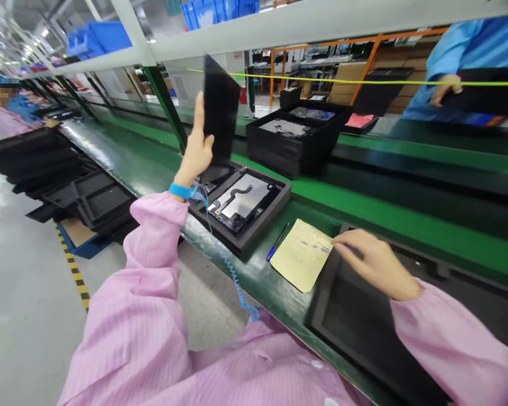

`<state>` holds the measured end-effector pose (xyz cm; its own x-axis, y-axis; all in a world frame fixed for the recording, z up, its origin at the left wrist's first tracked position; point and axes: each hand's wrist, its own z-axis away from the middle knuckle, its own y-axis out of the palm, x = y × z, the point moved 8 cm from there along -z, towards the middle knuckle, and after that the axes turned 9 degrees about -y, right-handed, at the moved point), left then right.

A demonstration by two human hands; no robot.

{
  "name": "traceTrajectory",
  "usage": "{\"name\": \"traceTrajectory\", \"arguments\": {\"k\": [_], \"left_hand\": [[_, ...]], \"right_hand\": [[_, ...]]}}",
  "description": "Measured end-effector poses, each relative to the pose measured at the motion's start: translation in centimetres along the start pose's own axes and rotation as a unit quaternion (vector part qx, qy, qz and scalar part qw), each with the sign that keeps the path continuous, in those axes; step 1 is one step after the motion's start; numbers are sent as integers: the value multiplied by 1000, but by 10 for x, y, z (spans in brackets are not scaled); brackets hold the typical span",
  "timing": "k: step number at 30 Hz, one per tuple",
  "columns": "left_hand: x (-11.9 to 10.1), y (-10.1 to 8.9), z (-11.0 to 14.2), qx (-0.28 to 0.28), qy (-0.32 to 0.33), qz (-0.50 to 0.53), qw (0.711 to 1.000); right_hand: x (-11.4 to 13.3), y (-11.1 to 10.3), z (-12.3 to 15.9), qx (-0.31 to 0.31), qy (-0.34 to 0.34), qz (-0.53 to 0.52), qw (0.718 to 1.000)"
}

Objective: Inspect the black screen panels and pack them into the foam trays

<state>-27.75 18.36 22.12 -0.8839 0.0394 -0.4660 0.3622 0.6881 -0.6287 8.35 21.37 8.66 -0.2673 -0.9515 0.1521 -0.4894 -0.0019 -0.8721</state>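
Note:
My left hand [196, 149] holds a thin black panel [220, 107] upright above a black tray [254, 228] that carries an opened tablet chassis [241, 203]. A blue wrist strap with a coiled cord sits on that wrist. My right hand [375, 262] rests palm down, fingers curled, on the left edge of a second black tray [364, 332] near me. Its fingertips touch a yellowish paper sheet [301, 254]. A blue pen [277, 242] lies just left of the sheet.
A green conveyor bench [364, 211] runs from left to right. A stack of black trays [294, 141] stands behind. More empty black trays [68, 180] are piled at the left by the floor. Another person in blue [465, 67] works at the far right, one more at far left.

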Motion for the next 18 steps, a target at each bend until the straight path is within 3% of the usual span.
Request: {"name": "traceTrajectory", "arguments": {"k": [2, 3, 6, 8, 13, 18], "left_hand": [[39, 38, 2, 91, -1, -194, 977], [58, 57, 8, 133, -8, -234, 963], [107, 95, 30, 175, -31, -298, 938], [131, 109, 43, 185, -47, -329, 925], [164, 123, 55, 205, -91, -371, 901], [177, 136, 46, 254, -131, -343, 895]], "right_hand": [[3, 46, -11, 73, -37, 29, 996], [5, 66, -18, 96, -47, 39, 993], [14, 121, -42, 165, -83, 84, 979], [18, 147, -56, 204, -103, 111, 967], [17, 180, -70, 271, -134, 133, 944], [9, 180, -72, 264, -131, 91, 951]]}}
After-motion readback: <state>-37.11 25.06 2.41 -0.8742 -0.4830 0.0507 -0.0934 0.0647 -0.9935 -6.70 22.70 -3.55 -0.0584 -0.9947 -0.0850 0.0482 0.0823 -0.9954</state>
